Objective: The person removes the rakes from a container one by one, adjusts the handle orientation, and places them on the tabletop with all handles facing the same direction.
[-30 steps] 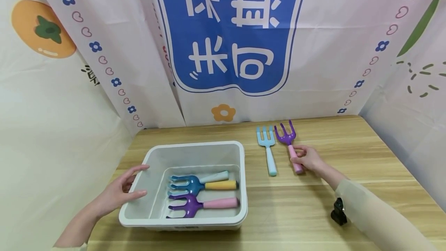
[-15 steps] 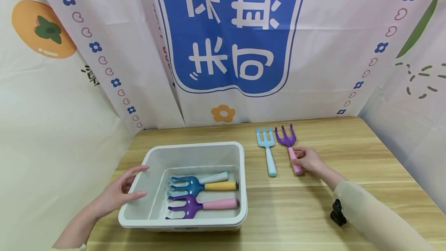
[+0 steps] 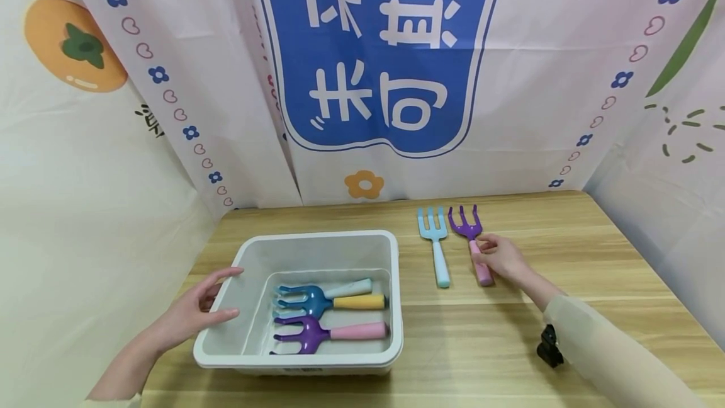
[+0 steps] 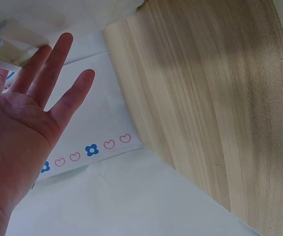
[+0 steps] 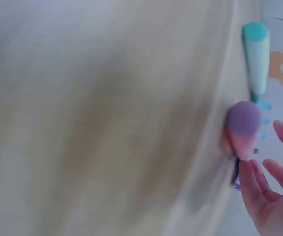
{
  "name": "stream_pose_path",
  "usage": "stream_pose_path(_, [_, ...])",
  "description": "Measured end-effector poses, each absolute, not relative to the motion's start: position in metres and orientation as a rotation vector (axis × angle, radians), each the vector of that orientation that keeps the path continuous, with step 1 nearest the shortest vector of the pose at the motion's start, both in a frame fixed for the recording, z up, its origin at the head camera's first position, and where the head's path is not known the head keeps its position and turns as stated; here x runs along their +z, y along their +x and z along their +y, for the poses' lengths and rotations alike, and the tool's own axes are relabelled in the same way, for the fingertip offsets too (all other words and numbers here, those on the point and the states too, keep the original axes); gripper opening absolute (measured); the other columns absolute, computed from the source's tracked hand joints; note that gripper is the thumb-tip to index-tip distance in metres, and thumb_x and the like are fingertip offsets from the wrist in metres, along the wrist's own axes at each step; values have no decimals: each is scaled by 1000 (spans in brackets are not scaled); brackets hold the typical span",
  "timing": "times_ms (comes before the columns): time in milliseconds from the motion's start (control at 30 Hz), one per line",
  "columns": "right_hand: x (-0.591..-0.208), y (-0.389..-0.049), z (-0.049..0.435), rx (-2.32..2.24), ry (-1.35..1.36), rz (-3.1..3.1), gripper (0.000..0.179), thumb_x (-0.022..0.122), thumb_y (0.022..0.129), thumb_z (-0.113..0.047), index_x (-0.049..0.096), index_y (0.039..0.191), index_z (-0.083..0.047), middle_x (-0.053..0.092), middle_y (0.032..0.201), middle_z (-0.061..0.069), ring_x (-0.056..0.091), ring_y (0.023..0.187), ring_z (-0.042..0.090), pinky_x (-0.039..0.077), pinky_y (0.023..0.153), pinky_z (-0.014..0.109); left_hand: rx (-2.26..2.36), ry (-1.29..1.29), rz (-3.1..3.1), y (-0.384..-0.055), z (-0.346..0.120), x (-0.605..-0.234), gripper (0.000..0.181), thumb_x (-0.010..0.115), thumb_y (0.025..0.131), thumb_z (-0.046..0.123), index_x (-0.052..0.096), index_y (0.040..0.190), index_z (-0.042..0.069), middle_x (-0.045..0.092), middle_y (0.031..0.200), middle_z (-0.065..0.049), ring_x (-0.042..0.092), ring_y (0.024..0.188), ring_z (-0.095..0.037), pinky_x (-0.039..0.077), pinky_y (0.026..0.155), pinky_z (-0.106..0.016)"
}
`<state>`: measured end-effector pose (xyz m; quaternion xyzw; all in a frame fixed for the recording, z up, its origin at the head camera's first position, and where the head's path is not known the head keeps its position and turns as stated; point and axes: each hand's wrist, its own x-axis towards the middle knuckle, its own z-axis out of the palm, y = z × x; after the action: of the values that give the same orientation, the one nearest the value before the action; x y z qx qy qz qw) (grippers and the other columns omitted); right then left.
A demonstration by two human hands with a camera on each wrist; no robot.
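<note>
My left hand [image 3: 187,317] rests at the left rim of the light grey plastic bin [image 3: 300,362], fingers extended; in the left wrist view its fingertips meet the bin's side. Over on the right, a purple hand fork with a pink handle [image 3: 483,272] lies on the table. My right hand [image 3: 504,260] is beside that handle, fingertips right at it, with thumb and fingers spread in the right wrist view. Left of it lies a light blue hand fork [image 3: 439,263]. Inside the bin are a purple fork [image 3: 357,331], a dark blue fork with a yellow handle [image 3: 359,302] and a light blue fork [image 3: 351,287].
The wooden table [image 3: 464,345] ends at a printed white cloth backdrop [image 3: 510,162], with white cloth also hanging at both sides. A small black device [image 3: 549,346] sits at my right sleeve.
The tines of the purple fork by my right hand have come down slightly toward the table. My left hand and the bin stay where they were.
</note>
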<state>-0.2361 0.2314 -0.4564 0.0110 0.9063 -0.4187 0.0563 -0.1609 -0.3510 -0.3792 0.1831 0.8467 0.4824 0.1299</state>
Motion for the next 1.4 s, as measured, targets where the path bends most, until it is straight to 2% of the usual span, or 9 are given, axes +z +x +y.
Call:
stream_pose_path(67, [-450,-237,229,-1260,-2,2788,55,65,93,-13,43,138,9,53,126,31,54,112,46,48,89,51,1397,544,2460,-161,-351,-379,65,66,92,6,29,145,-1,58,114,-32,63,92,-12,57,67,-38])
stream_pose_path(133, [-440,-238,226,-1276,-35,2805,54,65,93,-15,45,137,8,54,125,30,55,110,45,49,88,51,1394,544,2462,-161,-351,-379,65,66,92,6,29,145,-1,58,115,-31,63,92,-12,57,67,-38])
stream_pose_path(367, [-408,-238,215,-1385,-166,2766,57,69,91,-20,48,137,6,56,123,27,57,108,39,53,80,38,1389,529,2467,-161,-350,-378,65,66,92,8,29,145,0,57,116,-32,63,93,-11,57,68,-37])
stream_pose_path(533, [-387,-233,202,-1473,-268,2715,56,71,90,-18,49,137,4,58,121,24,59,105,35,54,77,36,1386,524,2459,-161,-350,-377,66,66,93,8,28,146,-1,57,117,-32,63,94,-11,57,68,-37])
stream_pose_path(733, [-363,-227,183,-1464,-454,2733,55,73,89,-16,52,134,6,62,118,22,60,105,36,52,87,43,1390,533,2457,-162,-350,-377,66,66,92,8,28,146,-1,57,117,-33,64,93,-12,57,68,-38])
stream_pose_path(900, [-347,-223,164,-1452,-578,2658,57,73,88,-15,49,137,4,60,121,22,59,108,36,51,88,45,1413,534,2436,-163,-350,-379,66,66,93,7,28,146,-1,55,118,-35,64,94,-13,57,68,-39])
stream_pose_path(1400, [-322,-222,104,-1438,-920,2369,69,73,87,-10,38,146,-3,55,126,23,61,108,35,54,82,39,1411,524,2444,-160,-350,-377,66,66,92,7,28,145,-1,54,119,-35,63,95,-11,57,68,-39])
